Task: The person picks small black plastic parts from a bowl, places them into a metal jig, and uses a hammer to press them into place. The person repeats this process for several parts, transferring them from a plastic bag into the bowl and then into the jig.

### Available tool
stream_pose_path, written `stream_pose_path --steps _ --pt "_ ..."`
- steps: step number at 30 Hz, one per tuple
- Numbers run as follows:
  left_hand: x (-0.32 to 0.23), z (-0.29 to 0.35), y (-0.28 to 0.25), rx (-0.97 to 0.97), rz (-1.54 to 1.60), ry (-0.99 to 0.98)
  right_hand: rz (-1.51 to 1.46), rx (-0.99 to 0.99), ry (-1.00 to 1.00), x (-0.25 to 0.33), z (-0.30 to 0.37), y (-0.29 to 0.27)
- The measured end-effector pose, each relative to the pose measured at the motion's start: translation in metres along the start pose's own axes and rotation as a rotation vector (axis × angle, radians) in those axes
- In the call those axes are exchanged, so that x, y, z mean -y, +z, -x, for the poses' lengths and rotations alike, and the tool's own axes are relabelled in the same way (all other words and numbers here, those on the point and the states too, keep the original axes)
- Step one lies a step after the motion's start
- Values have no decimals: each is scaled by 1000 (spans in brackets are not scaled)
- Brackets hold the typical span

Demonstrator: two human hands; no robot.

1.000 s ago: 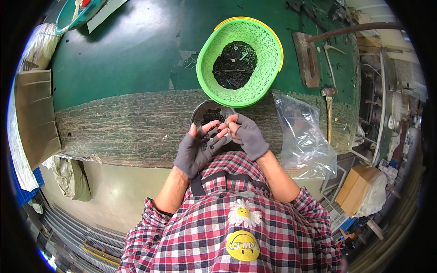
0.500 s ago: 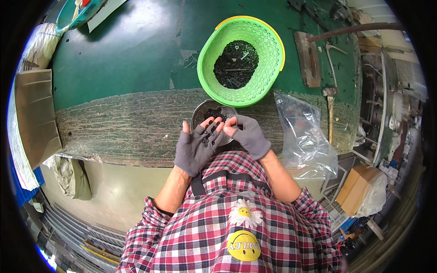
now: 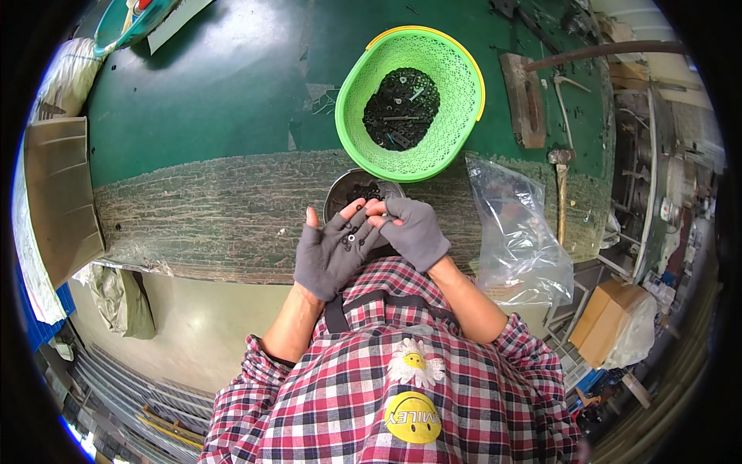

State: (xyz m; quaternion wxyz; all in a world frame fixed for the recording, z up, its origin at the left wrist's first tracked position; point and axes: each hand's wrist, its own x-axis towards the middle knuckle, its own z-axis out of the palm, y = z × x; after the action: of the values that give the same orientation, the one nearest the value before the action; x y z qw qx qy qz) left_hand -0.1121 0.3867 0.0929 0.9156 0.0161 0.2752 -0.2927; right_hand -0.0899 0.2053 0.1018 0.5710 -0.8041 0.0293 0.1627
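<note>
My left hand [image 3: 334,251], in a grey fingerless glove, is palm up with its fingers stretched out. Several small black rings [image 3: 362,242], like nuts or washers, lie across its palm and fingers, along with a paler silver ring [image 3: 352,237]. My right hand [image 3: 416,232], gloved alike, has its fingers curled and its thumb and fingertips closed against the left fingertips; what they pinch, if anything, is hidden. Beneath both hands stands a metal bowl [image 3: 337,189] with more black rings inside, partly covered by the hands.
Beyond the bowl stands a green plastic basket [image 3: 349,127] holding dark small parts and a few bolts. A clear plastic bag [image 3: 514,232] lies to the right, beside a hammer [image 3: 562,193]. A slotted metal block [image 3: 522,104] is farther back. At left is a brown tray [image 3: 62,185].
Fewer black rings lie on my left palm, and the silver ring now shows there. My right fingers have moved slightly left and curled against the left fingertips.
</note>
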Motion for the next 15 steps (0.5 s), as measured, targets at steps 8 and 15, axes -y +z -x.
stream_pose_path --steps 8,15 --pt "1 0 6 59 -56 -13 95 124 -197 10 2 13" --pt "1 2 5 17 24 -10 -272 -16 142 -11 0 5"
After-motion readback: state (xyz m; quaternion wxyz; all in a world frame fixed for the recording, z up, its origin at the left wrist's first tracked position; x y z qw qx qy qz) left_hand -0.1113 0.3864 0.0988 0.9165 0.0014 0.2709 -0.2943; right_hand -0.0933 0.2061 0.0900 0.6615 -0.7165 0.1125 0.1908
